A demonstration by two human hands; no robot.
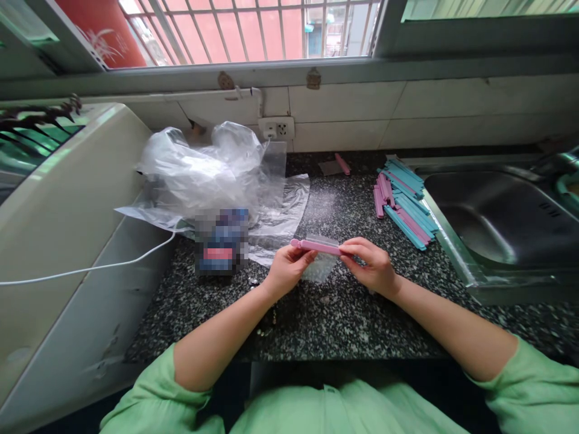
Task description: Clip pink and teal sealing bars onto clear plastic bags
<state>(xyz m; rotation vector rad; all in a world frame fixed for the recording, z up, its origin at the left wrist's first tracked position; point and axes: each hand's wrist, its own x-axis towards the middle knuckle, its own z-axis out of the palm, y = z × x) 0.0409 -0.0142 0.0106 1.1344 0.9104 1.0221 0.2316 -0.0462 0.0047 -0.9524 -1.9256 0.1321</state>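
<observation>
A pink bag clip (321,247) lies level between my two hands, with a small clear plastic bag (319,269) caught along it and hanging below. My left hand (289,265) is closed around the clip's left end, near its round hinge. At the other end, the fingertips of my right hand (368,262) pinch the clip. To the right on the counter is a pile of blue and pink bag clips (402,202). One more pink clip (342,164) lies near the wall beside a small flat piece.
Crumpled clear plastic bags (203,172) cover the counter's back left, with a blurred-out object (221,241) in front. A white cable (113,265) runs left over a pale appliance (58,211). A steel sink (497,211) is at right. A socket (277,128) is on the wall.
</observation>
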